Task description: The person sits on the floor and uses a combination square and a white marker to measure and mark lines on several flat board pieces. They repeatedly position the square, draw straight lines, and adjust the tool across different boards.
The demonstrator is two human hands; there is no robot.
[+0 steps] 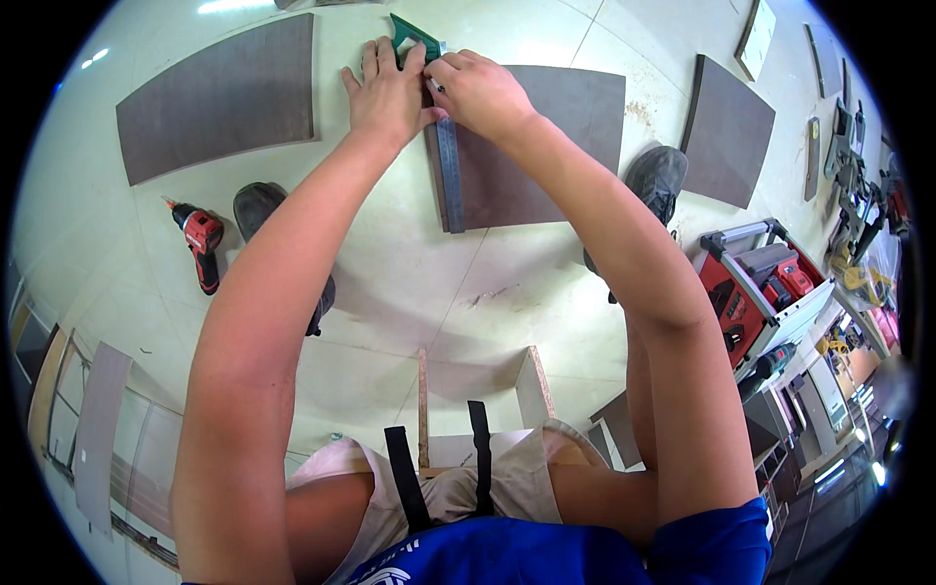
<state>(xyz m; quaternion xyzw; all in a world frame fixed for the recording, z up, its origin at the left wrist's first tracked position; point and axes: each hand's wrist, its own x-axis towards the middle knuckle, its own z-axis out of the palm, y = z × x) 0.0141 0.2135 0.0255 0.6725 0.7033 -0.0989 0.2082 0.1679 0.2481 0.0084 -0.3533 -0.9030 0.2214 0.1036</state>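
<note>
A dark grey-brown board point(546, 146) lies on the floor between my feet. Along its left edge rests a steel ruler point(450, 180), and a green, roughly triangular tool point(416, 37) sits at the far end; whether the two are joined is hidden by my hands. My left hand point(385, 96) is spread out there, a fingertip at the green tool and the thumb against the ruler. Closed beside it, my right hand point(483, 93) pinches a slim pen point(437, 87) over the board's far left corner. Most of the pen is covered by the fingers.
To the left lie another dark board point(224, 97) and a red-and-black cordless drill point(200, 239). A further dark board point(726, 132) lies to the right, near a red-and-grey tool box point(756, 283). Close to me stands a chipboard-edged frame point(423, 400). My shoes point(655, 177) flank the middle board.
</note>
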